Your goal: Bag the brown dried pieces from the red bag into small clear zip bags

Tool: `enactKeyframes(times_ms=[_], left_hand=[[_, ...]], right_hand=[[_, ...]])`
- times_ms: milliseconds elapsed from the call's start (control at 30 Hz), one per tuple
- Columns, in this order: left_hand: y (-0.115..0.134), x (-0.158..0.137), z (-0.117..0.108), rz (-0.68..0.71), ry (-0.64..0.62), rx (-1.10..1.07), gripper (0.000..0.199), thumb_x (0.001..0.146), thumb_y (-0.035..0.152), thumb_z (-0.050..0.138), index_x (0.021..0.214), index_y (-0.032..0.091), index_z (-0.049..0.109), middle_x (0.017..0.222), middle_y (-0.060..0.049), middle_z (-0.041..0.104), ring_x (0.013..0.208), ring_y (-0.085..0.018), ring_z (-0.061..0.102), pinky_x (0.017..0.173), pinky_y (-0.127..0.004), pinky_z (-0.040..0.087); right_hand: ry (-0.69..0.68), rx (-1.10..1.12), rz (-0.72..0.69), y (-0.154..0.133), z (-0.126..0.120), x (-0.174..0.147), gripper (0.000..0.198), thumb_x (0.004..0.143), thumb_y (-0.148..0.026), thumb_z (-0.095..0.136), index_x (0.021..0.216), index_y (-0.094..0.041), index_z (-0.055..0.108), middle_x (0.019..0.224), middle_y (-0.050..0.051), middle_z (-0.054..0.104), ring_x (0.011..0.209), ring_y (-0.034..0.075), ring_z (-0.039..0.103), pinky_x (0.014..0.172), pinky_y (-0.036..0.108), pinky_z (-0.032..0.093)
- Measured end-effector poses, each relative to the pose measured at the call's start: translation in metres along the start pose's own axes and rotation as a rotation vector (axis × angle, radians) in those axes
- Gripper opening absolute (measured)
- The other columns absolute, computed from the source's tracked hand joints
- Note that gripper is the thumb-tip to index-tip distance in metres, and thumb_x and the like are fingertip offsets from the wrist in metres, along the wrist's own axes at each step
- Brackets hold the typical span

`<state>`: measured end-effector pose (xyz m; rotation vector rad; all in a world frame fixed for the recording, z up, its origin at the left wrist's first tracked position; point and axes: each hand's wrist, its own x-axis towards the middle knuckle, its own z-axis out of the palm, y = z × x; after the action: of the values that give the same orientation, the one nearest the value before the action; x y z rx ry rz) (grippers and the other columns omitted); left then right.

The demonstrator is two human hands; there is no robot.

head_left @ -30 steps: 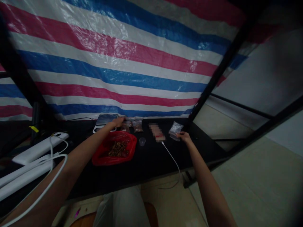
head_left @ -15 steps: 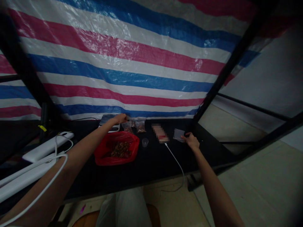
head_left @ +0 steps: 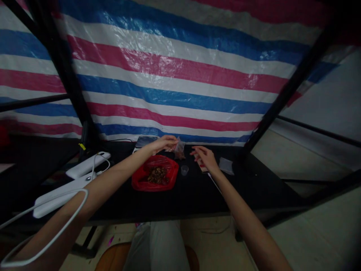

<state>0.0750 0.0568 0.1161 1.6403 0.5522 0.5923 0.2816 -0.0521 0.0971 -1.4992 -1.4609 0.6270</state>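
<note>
My left hand (head_left: 165, 143) holds a small clear bag (head_left: 179, 149) with brown contents, lifted just above the black table (head_left: 197, 195), behind a red plastic bag (head_left: 156, 175) that lies open with brown pieces inside. My right hand (head_left: 204, 157) hovers to the right of that small bag, fingers spread, empty, over a phone (head_left: 202, 167) whose white cable runs down toward me. A tiny clear cup (head_left: 184, 170) stands between the red bag and my right hand. A flat pile of empty clear bags (head_left: 226, 165) lies right of my right hand.
A small scale (head_left: 143, 142) sits at the back behind my left hand. White bars (head_left: 87, 170) with a white cable lie at the table's left. A striped tarp (head_left: 180, 75) hangs behind, black frame posts stand left and right, and pale floor lies at the right.
My left hand has picked up a small filled bag from the back of the table. My right hand let go of the empty bags and moved left toward it. The view shifted left.
</note>
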Motion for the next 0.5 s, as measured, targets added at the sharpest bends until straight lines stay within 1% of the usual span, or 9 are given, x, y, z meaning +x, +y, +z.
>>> enactKeyframes(times_ms=[67,100,167,267,333,433,500], left_hand=[[0.003,-0.011,0.013,0.07,0.003,0.101,0.024,0.072,0.036,0.059,0.075,0.013,0.053,0.048,0.006,0.045,0.041,-0.004,0.04,0.043,-0.016,0.032],[0.002,-0.017,0.017,0.108,0.013,0.146,0.025,0.072,0.037,0.059,0.073,0.013,0.052,0.046,0.007,0.044,0.039,-0.004,0.038,0.042,-0.016,0.029],[-0.002,-0.029,0.021,0.168,0.032,0.201,0.026,0.072,0.038,0.057,0.074,0.013,0.051,0.048,0.006,0.048,0.04,-0.005,0.041,0.043,-0.016,0.029],[-0.01,-0.048,0.016,0.202,0.055,0.294,0.025,0.075,0.038,0.054,0.073,0.013,0.05,0.046,0.005,0.048,0.039,-0.006,0.042,0.043,-0.017,0.028],[-0.014,-0.06,0.009,0.207,0.037,0.403,0.024,0.074,0.036,0.055,0.07,0.013,0.051,0.045,0.005,0.048,0.041,-0.006,0.043,0.044,-0.017,0.028],[-0.015,-0.075,-0.004,0.175,-0.042,0.513,0.023,0.074,0.036,0.055,0.072,0.013,0.054,0.049,0.003,0.052,0.045,-0.008,0.047,0.047,-0.017,0.03],[-0.013,-0.086,-0.009,0.146,-0.054,0.574,0.025,0.076,0.038,0.051,0.077,0.013,0.056,0.051,0.003,0.054,0.045,-0.009,0.047,0.047,-0.018,0.03]], right_hand=[[-0.142,0.152,0.032,-0.024,0.025,0.003,0.04,0.08,-0.044,0.042,0.096,-0.013,0.061,0.074,0.007,0.069,0.041,0.008,0.053,0.034,0.016,0.03],[-0.195,0.18,0.047,-0.033,0.034,0.004,0.039,0.079,-0.044,0.044,0.091,-0.012,0.063,0.072,0.007,0.069,0.038,0.007,0.053,0.033,0.016,0.029],[-0.252,0.217,0.072,-0.046,0.047,0.006,0.034,0.076,-0.042,0.051,0.079,-0.012,0.066,0.068,0.007,0.068,0.037,0.006,0.053,0.031,0.014,0.026],[-0.286,0.274,0.107,-0.056,0.06,0.005,0.023,0.069,-0.035,0.062,0.069,-0.012,0.066,0.062,0.004,0.068,0.04,0.008,0.057,0.03,0.012,0.027],[-0.305,0.289,0.118,-0.059,0.071,0.0,0.018,0.065,-0.031,0.066,0.066,-0.013,0.066,0.058,0.003,0.066,0.044,0.01,0.06,0.033,0.013,0.033],[-0.3,0.29,0.116,-0.062,0.087,-0.01,0.016,0.065,-0.029,0.066,0.066,-0.014,0.066,0.055,0.003,0.066,0.048,0.013,0.062,0.038,0.016,0.042],[-0.276,0.289,0.108,-0.063,0.097,-0.016,0.016,0.067,-0.03,0.065,0.067,-0.014,0.065,0.055,0.003,0.065,0.048,0.014,0.063,0.039,0.017,0.044]])
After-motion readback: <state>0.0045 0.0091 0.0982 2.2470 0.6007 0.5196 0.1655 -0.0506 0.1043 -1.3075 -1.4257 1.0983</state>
